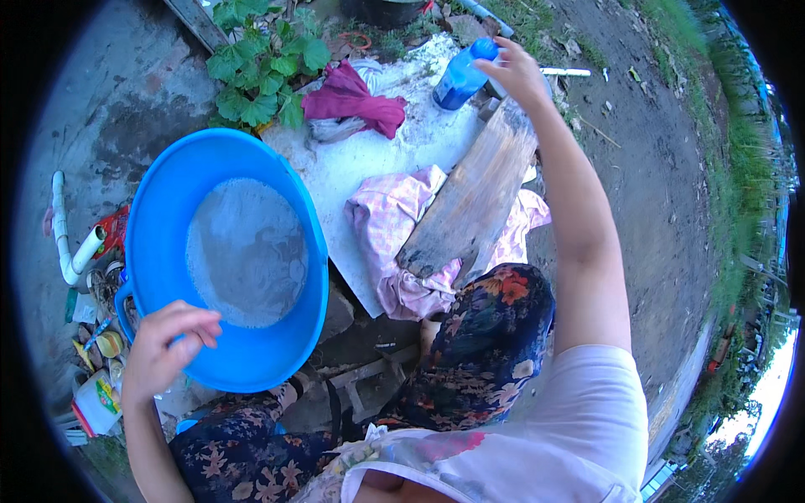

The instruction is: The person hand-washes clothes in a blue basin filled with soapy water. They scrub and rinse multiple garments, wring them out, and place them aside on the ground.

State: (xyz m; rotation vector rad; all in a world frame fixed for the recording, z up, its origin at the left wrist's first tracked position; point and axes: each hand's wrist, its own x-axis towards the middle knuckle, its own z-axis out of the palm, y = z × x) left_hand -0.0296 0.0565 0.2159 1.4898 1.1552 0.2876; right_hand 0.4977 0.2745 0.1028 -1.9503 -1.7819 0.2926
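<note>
My right hand (517, 75) is stretched out at the upper right, beside a blue plastic bottle (459, 82) with a blue cap. Its thumb and fingers are apart next to the cap; whether they touch it I cannot tell. The bottle stands on a pale slab (325, 172). My left hand (170, 339) hovers over the near left rim of a large blue tub (312, 189), fingers loosely bent and holding nothing. Cloudy, sudsy water (247, 251) lies in the tub. A worn wooden board (474, 189) rests slanted on a pink patterned cloth (390, 210) before my knee.
A dark red cloth (356, 99) lies on the slab near a leafy plant (264, 67). White pipe (63, 226) and a pale container with a red edge (96, 407) are left of the tub. Bare ground (662, 184) stretches to the right, with grass (742, 151) beyond.
</note>
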